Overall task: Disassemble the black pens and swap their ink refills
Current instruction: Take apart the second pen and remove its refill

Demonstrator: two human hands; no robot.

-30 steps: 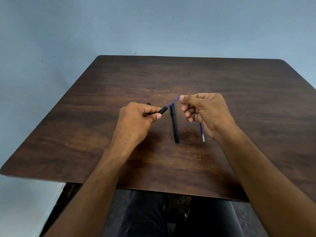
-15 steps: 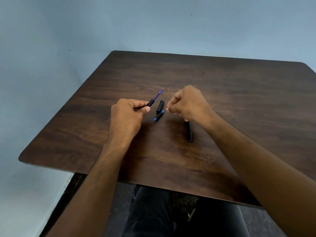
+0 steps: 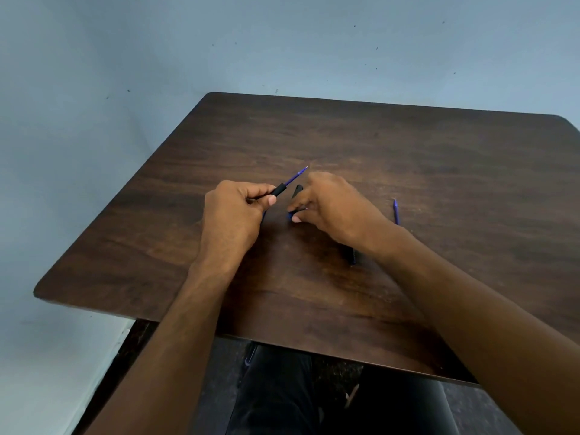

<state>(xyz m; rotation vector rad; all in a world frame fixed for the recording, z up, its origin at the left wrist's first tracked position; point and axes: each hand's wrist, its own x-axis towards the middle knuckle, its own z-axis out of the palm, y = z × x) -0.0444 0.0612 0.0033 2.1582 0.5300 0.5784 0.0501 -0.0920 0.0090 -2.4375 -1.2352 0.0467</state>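
My left hand (image 3: 233, 211) grips a black pen barrel (image 3: 278, 190) with a blue ink refill (image 3: 296, 174) sticking out of its far end, held just above the table. My right hand (image 3: 326, 204) reaches down beside it and pinches a small black pen part with a blue end (image 3: 292, 214) on the table. Another short black piece (image 3: 297, 190) lies just behind those fingers. A second black pen barrel (image 3: 352, 255) lies under my right wrist, mostly hidden. A loose blue refill (image 3: 396, 211) lies to the right.
The dark wooden table (image 3: 408, 146) stands against a blue-grey wall. Its near edge runs in front of my dark trousers (image 3: 282, 387). A pale floor shows at the left.
My right hand let go of the refill tip, moved down to the small black parts and now pinches one. My left hand still holds the barrel. The camera view shifted left.
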